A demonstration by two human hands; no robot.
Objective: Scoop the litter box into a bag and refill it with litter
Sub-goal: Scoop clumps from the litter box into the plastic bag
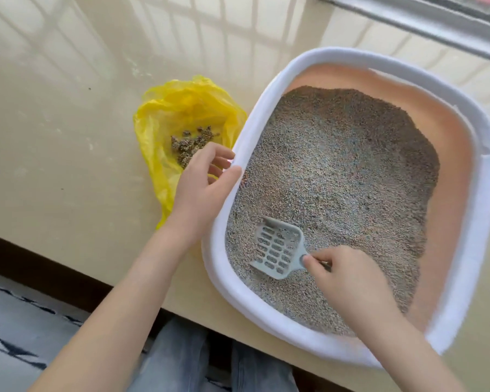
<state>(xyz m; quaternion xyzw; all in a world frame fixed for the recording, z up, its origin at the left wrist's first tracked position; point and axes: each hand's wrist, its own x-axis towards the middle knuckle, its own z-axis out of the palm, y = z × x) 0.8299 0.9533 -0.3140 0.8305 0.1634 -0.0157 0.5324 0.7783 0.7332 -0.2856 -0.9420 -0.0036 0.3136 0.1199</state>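
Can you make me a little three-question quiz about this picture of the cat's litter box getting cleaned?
1. True or false: the yellow plastic bag already holds some clumps.
2. Which hand holds the pale grey slotted plastic scoop? A) left B) right
3. Fill in: the left hand grips the white ____ of the peach-coloured litter box.

Key: 1. True. 2. B, the right hand. 3. rim.

Glossy beige floor [68,108], litter box [464,250] (white-rimmed), yellow bag [159,123]
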